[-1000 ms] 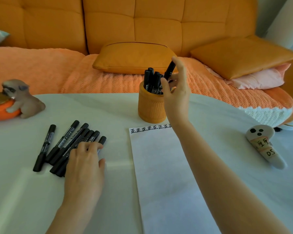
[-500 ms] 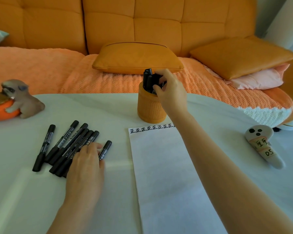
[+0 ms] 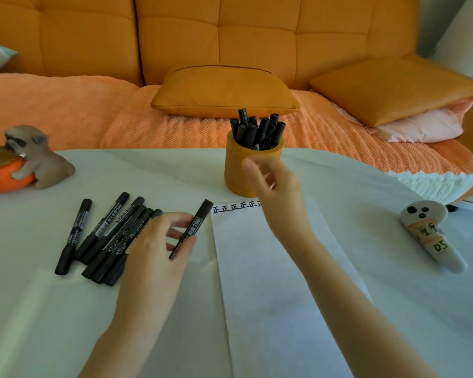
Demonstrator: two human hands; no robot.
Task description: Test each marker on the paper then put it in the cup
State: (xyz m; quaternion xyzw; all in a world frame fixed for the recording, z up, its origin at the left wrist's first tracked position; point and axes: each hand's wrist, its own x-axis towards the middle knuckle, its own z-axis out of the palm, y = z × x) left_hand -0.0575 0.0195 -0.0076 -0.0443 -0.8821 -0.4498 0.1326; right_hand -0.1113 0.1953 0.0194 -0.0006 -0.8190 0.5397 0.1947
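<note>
so our left hand [image 3: 153,249] pinches one marker [image 3: 192,231] between thumb and fingertips, tilted with the far end up, just left of the paper [image 3: 271,282]. our right hand [image 3: 277,186] hangs in front of the cup [image 3: 235,173], pretty blurred, fingers loosely curled and nothing in it as far as we can see. the cup's packed with black markers [image 3: 257,129] standing upright, and it sits at the paper's top edge, right above a row of marks [image 3: 235,208]. the other markers [image 3: 107,238] lie bunched on the table [image 3: 52,323] beside our left hand, dog figure [image 3: 36,156] far left
</note>
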